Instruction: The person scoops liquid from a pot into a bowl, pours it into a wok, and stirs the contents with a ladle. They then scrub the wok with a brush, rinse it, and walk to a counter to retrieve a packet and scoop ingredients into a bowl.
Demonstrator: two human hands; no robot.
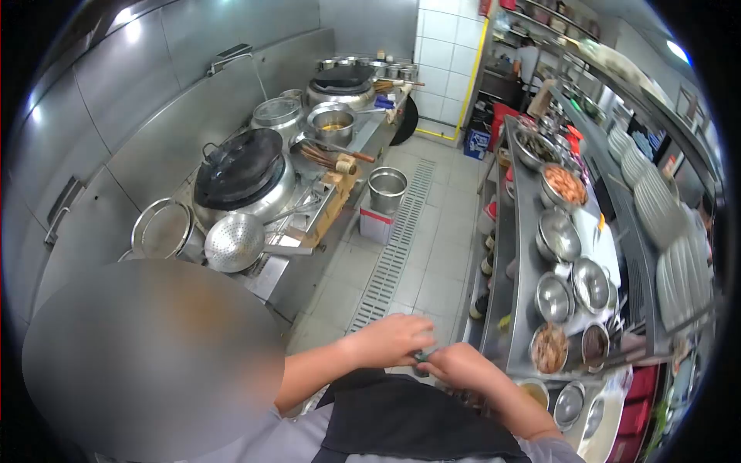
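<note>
My left hand (392,339) and my right hand (461,366) meet in front of the black apron (413,420). Both are closed, with the fingers curled inward. Between them shows a small dark greenish thing (421,357), too small and blurred to name. My right hand pinches at it, while my left fingers bend over it from the other side. What lies inside the left fingers is hidden. Below the hands is the tiled floor, with a long drain grate (397,239) leading away.
On the left range are a black wok (239,171), a perforated strainer (235,241) and a pot (333,127). A metal bucket (387,187) stands on a box. The right counter holds steel bowls (559,234), orange food (565,184) and stacked plates (662,208). Lower left is blurred out.
</note>
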